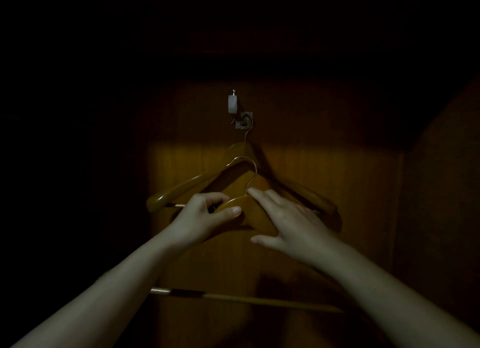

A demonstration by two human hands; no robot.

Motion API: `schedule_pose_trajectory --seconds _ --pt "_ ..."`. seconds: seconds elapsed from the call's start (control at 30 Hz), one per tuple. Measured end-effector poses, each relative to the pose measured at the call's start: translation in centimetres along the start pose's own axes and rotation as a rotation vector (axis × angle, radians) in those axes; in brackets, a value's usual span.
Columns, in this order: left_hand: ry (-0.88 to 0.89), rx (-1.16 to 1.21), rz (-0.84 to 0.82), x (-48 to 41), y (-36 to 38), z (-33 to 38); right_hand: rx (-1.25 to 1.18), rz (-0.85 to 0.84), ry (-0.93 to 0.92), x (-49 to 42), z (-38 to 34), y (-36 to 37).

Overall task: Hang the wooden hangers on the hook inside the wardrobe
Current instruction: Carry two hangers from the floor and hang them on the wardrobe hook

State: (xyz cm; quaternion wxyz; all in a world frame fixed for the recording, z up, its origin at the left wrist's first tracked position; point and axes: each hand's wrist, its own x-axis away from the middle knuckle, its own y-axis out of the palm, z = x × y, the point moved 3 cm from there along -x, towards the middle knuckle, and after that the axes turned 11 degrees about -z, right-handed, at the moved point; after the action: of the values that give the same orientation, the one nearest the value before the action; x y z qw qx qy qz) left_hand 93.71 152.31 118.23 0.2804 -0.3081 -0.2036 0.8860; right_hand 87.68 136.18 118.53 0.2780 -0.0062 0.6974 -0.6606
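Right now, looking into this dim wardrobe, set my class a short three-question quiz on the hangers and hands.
1. True or false: one wooden hanger already hangs by its wire from the wall hook.
2. Which hand pinches the second hanger near its neck? A) left hand B) right hand C) neither
3. Fill in: the second hanger's wire hook sits ____ the wall hook, not yet on it.

Key: 1 true; 2 A, since the right hand lies open along the hanger's shoulder; 3 below.
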Motion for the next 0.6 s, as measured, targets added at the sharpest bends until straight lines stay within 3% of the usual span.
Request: schedule_pose_trajectory --seconds 0.2,0.33,0.43,0.6 --pt "0.074 0.014 0.038 -1.7 1.1 0.9 -0.130 0.165 -0.063 -0.1 1.8 -0.2" --pt "0.105 -0.422 0.199 -2.5 0.8 0.8 -0.200 0.203 -0.060 -1.4 3.6 -1.1" --pt "0.095 -0.781 0.220 -3.8 -0.1 0.2 -0.321 0.218 -0.019 -3.0 5.2 -1.7" --pt "0.113 -0.919 0.250 -8.0 -2.2 0.2 -0.324 0.244 0.056 -7.0 7.3 -3.0"
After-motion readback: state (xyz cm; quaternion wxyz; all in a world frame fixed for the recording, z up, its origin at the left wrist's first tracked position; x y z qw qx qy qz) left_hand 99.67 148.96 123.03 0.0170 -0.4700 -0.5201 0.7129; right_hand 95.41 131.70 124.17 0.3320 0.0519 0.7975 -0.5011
